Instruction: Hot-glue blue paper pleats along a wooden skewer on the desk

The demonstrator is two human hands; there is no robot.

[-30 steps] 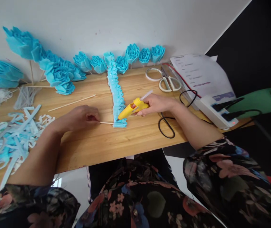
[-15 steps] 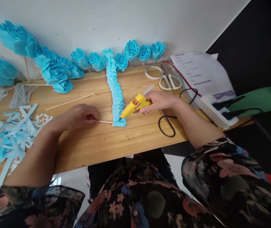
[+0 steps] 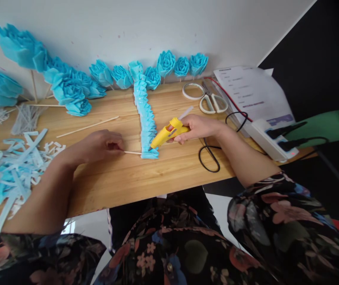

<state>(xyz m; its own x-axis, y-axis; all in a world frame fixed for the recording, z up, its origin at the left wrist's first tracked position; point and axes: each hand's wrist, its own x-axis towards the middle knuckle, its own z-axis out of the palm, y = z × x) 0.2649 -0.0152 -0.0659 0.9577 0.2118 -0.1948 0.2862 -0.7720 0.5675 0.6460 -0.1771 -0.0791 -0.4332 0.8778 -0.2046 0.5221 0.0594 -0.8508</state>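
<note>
The left hand (image 3: 105,145), pinched tight, sits at 9 o'clock in view, its forearm (image 3: 49,194) angled between 1 and 2; the right hand (image 3: 196,127) grips at 2, its wrist (image 3: 218,130) nearly straight.

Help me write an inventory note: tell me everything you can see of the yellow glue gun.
The glue gun is yellow and plastic-looking, with a reddish patch on its upper side, a dark nozzle and a translucent glue stick jutting from its back. The right hand grips its handle. It slants down toward the left of the view, nozzle at the near end of the pleated blue strip; whether they touch is unclear. A black cord loops nearby; any join is hidden.
</note>
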